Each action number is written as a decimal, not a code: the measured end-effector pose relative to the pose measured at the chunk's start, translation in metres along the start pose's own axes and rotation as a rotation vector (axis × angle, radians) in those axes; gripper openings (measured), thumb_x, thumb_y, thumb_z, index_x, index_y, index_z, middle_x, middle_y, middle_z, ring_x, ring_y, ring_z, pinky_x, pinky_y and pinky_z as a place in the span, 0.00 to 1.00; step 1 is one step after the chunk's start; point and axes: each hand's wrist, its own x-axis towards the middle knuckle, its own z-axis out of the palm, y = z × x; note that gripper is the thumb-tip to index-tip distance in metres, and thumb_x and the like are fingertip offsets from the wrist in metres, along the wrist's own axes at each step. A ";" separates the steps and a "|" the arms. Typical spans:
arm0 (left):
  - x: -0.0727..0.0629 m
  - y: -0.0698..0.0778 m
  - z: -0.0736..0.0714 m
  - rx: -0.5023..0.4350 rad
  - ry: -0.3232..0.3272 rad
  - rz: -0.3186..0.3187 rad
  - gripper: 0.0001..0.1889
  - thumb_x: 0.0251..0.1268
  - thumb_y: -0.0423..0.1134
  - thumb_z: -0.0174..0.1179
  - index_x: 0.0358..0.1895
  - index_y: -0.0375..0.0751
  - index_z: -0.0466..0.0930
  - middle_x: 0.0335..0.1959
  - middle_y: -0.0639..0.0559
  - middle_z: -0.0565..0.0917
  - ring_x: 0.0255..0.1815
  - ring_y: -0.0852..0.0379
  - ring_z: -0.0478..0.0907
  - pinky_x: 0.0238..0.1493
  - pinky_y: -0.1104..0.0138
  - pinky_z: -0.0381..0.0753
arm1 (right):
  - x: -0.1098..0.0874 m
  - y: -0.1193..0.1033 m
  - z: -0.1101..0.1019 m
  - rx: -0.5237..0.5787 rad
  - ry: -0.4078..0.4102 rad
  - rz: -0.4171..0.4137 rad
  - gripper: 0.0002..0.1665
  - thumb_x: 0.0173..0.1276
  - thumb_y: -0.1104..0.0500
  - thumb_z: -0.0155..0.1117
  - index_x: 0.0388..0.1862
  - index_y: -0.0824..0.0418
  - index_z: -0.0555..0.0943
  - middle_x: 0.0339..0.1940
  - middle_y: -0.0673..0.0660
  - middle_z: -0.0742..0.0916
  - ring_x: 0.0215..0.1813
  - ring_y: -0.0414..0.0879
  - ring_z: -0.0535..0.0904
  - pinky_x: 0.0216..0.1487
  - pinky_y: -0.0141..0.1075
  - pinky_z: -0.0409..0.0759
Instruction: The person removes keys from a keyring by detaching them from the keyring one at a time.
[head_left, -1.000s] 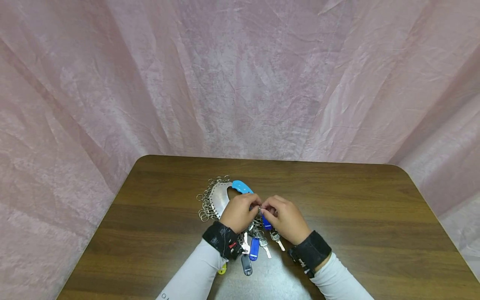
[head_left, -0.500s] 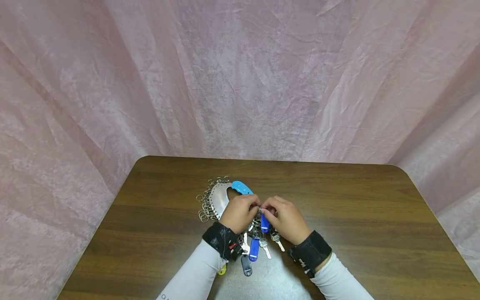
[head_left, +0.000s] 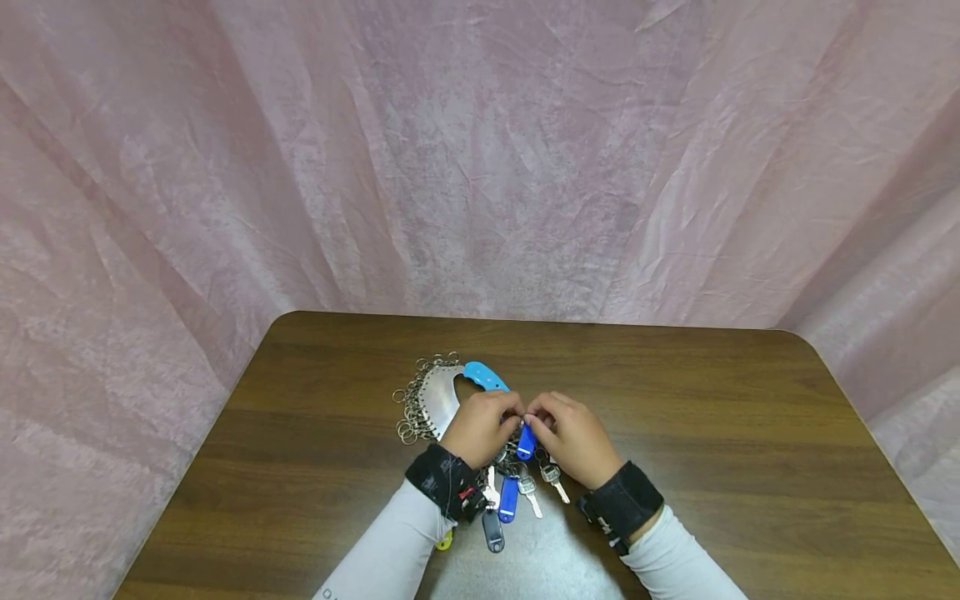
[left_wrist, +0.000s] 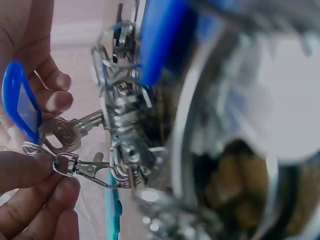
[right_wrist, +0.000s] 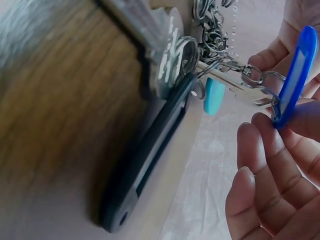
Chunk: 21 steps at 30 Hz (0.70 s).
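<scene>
In the head view, my left hand [head_left: 480, 423] and right hand [head_left: 570, 437] meet over a bunch of keys, fingertips almost touching. My left thumb and fingers pinch the small split ring [left_wrist: 35, 148] beside a swivel clasp [left_wrist: 90, 168]. A silver key [left_wrist: 65, 134] hangs at that ring. My right thumb and index finger pinch the ring end of a blue key tag [right_wrist: 296, 75]; the tag [head_left: 527, 442] sticks out below the fingertips in the head view. The clasp runs to a cluster of metal rings [left_wrist: 125, 115]. Parts of the rings are hidden behind the fingers.
A curved metal key holder [head_left: 437, 396] with a light blue handle [head_left: 483, 375] and several rings lies left of my hands. Nearer me rest another blue tag [head_left: 508, 500], a dark grey tag [head_left: 493, 531], loose keys [head_left: 553, 479] and a yellow tag [head_left: 445, 539] on the wooden table [head_left: 750, 433].
The blue key tag between my hands has turned and shifted slightly left, its lower end swinging toward the ring cluster. Both hands have stayed almost in place.
</scene>
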 end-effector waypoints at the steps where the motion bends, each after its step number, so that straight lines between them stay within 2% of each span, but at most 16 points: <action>1: 0.000 0.000 0.000 -0.004 -0.003 -0.001 0.04 0.66 0.34 0.65 0.35 0.49 0.84 0.35 0.56 0.87 0.36 0.61 0.81 0.40 0.67 0.79 | 0.000 0.000 0.000 -0.001 0.002 0.005 0.03 0.68 0.61 0.69 0.34 0.54 0.83 0.30 0.44 0.83 0.31 0.33 0.76 0.34 0.28 0.78; 7: 0.000 0.002 -0.001 -0.010 -0.010 -0.013 0.04 0.65 0.33 0.66 0.35 0.48 0.84 0.34 0.57 0.86 0.35 0.61 0.80 0.40 0.68 0.79 | 0.001 -0.001 0.000 -0.009 0.006 0.021 0.04 0.67 0.61 0.69 0.33 0.53 0.83 0.30 0.44 0.83 0.30 0.33 0.76 0.34 0.27 0.78; 15: 0.001 0.000 0.001 -0.031 -0.008 -0.072 0.03 0.67 0.36 0.64 0.39 0.48 0.85 0.37 0.55 0.86 0.37 0.60 0.81 0.41 0.67 0.80 | 0.000 -0.001 -0.003 0.005 0.004 -0.025 0.02 0.67 0.59 0.70 0.34 0.54 0.84 0.30 0.45 0.82 0.31 0.33 0.75 0.33 0.27 0.76; 21: 0.002 -0.001 0.002 -0.021 -0.021 -0.109 0.03 0.67 0.36 0.63 0.39 0.47 0.85 0.35 0.55 0.86 0.34 0.62 0.79 0.38 0.69 0.78 | 0.000 -0.002 -0.004 0.014 -0.012 -0.045 0.02 0.67 0.59 0.70 0.35 0.55 0.85 0.31 0.45 0.83 0.32 0.33 0.76 0.34 0.28 0.77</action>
